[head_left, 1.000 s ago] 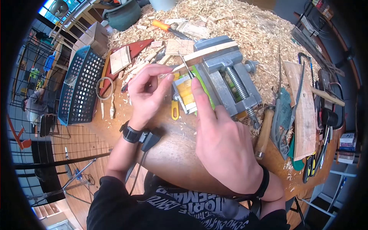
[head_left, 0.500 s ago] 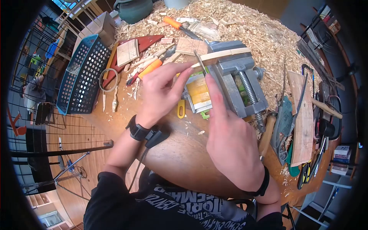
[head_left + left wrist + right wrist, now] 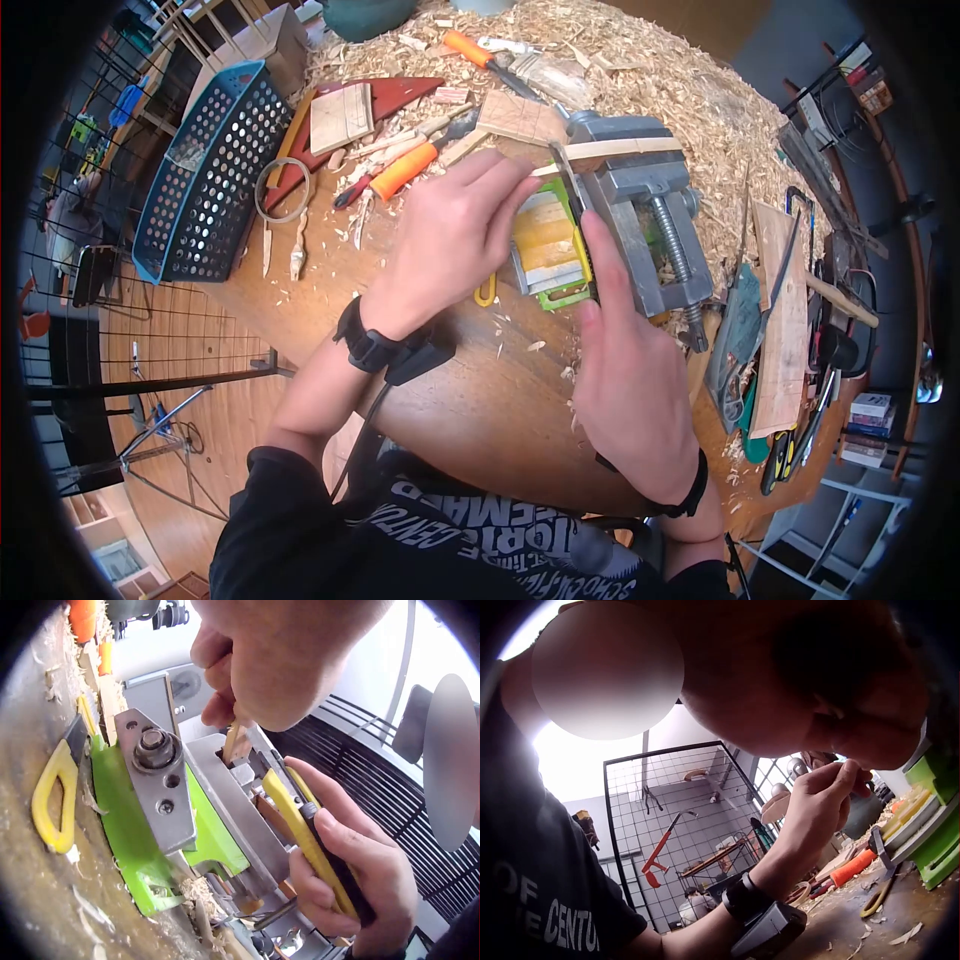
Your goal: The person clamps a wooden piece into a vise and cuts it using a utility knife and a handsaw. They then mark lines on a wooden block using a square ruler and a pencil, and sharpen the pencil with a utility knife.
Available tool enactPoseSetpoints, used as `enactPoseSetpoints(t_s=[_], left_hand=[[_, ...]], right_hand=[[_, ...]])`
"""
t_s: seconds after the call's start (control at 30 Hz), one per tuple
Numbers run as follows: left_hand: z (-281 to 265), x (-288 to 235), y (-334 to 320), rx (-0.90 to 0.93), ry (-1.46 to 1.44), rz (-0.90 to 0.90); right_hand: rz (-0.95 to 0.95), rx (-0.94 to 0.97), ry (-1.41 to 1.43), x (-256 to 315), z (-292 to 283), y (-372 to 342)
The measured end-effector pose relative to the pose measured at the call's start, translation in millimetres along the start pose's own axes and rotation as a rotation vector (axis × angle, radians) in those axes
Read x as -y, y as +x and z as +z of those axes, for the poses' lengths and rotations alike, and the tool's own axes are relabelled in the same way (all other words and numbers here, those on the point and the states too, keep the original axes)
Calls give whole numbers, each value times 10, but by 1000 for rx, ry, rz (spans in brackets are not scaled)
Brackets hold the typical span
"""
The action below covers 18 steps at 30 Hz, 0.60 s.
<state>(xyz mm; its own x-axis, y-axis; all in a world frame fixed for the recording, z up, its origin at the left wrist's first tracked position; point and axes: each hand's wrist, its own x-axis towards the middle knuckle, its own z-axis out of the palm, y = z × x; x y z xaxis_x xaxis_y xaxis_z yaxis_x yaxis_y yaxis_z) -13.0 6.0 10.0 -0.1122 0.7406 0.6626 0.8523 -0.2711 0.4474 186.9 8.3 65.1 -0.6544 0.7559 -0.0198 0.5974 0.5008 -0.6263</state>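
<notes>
A thin wood strip (image 3: 622,147) lies across the top of the metal vise (image 3: 650,185). My left hand (image 3: 455,225) pinches the strip's left end between thumb and fingertips, also in the left wrist view, where the strip end (image 3: 237,742) shows below the fingers. My right hand (image 3: 635,385) grips a yellow and black utility knife (image 3: 319,855), index finger laid along it. Its blade (image 3: 565,165) meets the strip close beside the left fingertips. In the right wrist view the left hand (image 3: 817,806) shows, while the knife is hidden.
Wood shavings (image 3: 650,60) cover the table's back. A blue basket (image 3: 205,180), a tape ring (image 3: 285,190), an orange-handled tool (image 3: 405,172) and a red triangular piece (image 3: 400,98) sit at the left. Saws, a board (image 3: 778,330) and a mallet (image 3: 838,350) lie at the right.
The head view has shifted, so the vise and both hands appear further right. The left hand still pinches the strip, its back turned more upward; the right hand keeps its grip on the knife.
</notes>
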Motion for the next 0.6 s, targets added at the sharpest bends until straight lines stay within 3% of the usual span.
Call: enactPoseSetpoints(t_s=[0.6], left_hand=[[-4,13,5,13,-12,-9]], right_hand=[[-9,-9,-23,91,8,194]])
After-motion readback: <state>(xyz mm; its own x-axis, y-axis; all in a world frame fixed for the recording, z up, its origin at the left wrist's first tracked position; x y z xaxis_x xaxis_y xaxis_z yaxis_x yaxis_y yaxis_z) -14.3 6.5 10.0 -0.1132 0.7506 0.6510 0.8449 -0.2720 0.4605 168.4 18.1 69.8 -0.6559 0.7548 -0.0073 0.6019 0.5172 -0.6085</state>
